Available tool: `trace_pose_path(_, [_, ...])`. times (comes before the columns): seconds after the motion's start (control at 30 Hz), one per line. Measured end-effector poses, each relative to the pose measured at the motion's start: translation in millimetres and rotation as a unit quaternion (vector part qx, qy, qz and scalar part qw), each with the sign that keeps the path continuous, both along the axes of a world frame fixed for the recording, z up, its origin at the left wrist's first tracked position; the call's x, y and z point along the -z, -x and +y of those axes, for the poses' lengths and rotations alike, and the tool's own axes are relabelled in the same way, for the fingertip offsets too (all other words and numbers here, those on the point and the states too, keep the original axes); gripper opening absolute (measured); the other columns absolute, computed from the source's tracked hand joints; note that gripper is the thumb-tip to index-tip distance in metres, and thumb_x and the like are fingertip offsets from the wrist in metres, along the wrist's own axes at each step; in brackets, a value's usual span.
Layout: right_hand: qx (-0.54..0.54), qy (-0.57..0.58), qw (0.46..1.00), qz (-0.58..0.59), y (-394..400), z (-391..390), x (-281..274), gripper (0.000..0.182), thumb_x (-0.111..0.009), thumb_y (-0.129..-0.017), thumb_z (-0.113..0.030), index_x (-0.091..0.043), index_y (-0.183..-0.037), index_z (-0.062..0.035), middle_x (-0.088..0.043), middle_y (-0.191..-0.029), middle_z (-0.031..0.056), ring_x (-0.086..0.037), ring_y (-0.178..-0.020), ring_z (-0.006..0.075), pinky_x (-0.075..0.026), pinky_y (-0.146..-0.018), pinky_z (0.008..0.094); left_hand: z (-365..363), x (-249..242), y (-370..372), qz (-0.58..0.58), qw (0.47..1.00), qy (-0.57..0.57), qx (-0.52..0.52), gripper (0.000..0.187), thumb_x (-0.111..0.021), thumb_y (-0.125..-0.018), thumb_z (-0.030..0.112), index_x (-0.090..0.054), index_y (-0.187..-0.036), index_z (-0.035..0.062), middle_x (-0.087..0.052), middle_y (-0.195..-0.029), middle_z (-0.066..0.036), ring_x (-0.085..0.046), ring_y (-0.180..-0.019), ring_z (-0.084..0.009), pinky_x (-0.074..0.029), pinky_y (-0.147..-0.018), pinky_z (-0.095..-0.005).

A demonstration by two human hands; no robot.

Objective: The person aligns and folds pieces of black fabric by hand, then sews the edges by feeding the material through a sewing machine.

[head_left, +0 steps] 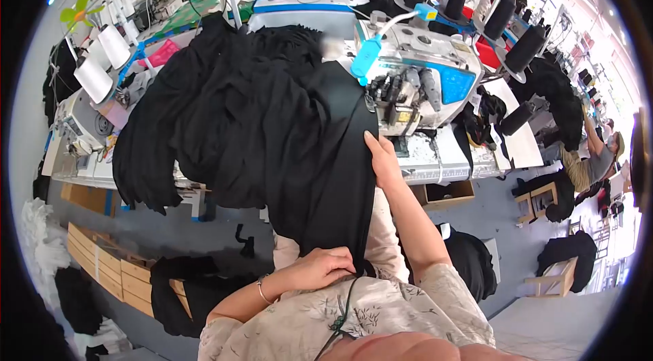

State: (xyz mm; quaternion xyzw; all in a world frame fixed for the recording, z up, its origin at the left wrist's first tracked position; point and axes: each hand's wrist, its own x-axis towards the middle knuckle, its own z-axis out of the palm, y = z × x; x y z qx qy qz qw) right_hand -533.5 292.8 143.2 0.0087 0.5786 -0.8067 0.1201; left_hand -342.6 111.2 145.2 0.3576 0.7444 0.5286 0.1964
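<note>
A large heap of black fabric (231,109) covers the middle of the sewing table and hangs over its front edge down to the lap. My right hand (384,160) holds the edge of the black fabric just in front of the sewing machine (422,61), the thumb on top of the cloth. Down at the waist, my left hand (323,267) has its fingers closed on the lower end of the same fabric. A blue and white lamp (367,58) is bent over the machine's needle area, which the lamp and cloth partly hide.
Black thread cones (500,17) stand behind the machine at the right; white cones (93,80) stand at the left. Below the table are a wooden crate (136,286) and dark cloth piles (469,262). A co-worker (598,157) is at the far right.
</note>
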Motion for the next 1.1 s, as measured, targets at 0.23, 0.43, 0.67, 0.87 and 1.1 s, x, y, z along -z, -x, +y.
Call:
trace_pose_path(0.23, [-0.018,0.023,0.993,0.115,-22,7,8,0.033,-0.047,-0.097,-0.014,-0.05,-0.127,0.0008,-0.06,-0.117,0.0067,-0.055,-0.104,0.012,-0.044,-0.091,0.0263,20,-5,-1,0.016,0.999,0.024,0.015,0.011,-0.064,-0.082,0.005,-0.065,-0.093,0.0025,-0.06,-0.089,-0.006,-0.063,-0.077,-0.0238,-0.05,-0.067,-0.0311])
trace_pose_path(0.43, [-0.056,0.056,0.986,0.148,-20,11,19,0.04,-0.046,-0.099,-0.017,-0.041,-0.134,0.0015,-0.054,-0.126,0.0074,-0.05,-0.111,0.0125,-0.04,-0.096,0.0271,25,7,8,0.114,0.991,0.066,0.007,0.013,-0.067,-0.079,0.007,-0.067,-0.092,0.004,-0.058,-0.088,-0.005,-0.056,-0.083,-0.0234,-0.047,-0.074,-0.0325])
trace_pose_path(0.67, [-0.065,0.07,0.982,0.163,-4,11,19,0.042,-0.046,-0.099,-0.018,-0.04,-0.135,0.0033,-0.053,-0.127,0.0089,-0.049,-0.114,0.0133,-0.038,-0.098,0.0279,38,-8,46,0.334,0.927,0.143,-0.097,0.013,-0.064,-0.075,0.007,-0.065,-0.086,0.0012,-0.05,-0.083,-0.008,-0.053,-0.113,-0.0255,-0.039,-0.099,-0.046])
trace_pose_path(0.87, [-0.052,0.095,0.994,0.015,-1,15,27,0.046,-0.038,-0.101,-0.034,-0.049,-0.127,0.0017,-0.058,-0.12,0.0085,-0.056,-0.106,0.0161,-0.043,-0.093,0.0298,44,-14,86,0.385,0.905,0.122,-0.131,0.01,-0.059,-0.078,0.002,-0.063,-0.086,-0.0022,-0.05,-0.08,-0.009,-0.058,-0.109,-0.0277,-0.03,-0.109,-0.054])
trace_pose_path(1.1, [-0.079,0.109,0.99,-0.043,-34,-3,76,0.04,-0.034,-0.096,-0.026,-0.054,-0.119,0.0005,-0.063,-0.111,0.0109,-0.061,-0.101,0.0247,-0.049,-0.086,0.0361,46,-34,145,0.413,0.893,0.082,-0.156,0.014,-0.061,-0.073,0.003,-0.063,-0.085,-0.0026,-0.051,-0.084,-0.009,-0.056,-0.109,-0.0262,-0.032,-0.108,-0.0513])
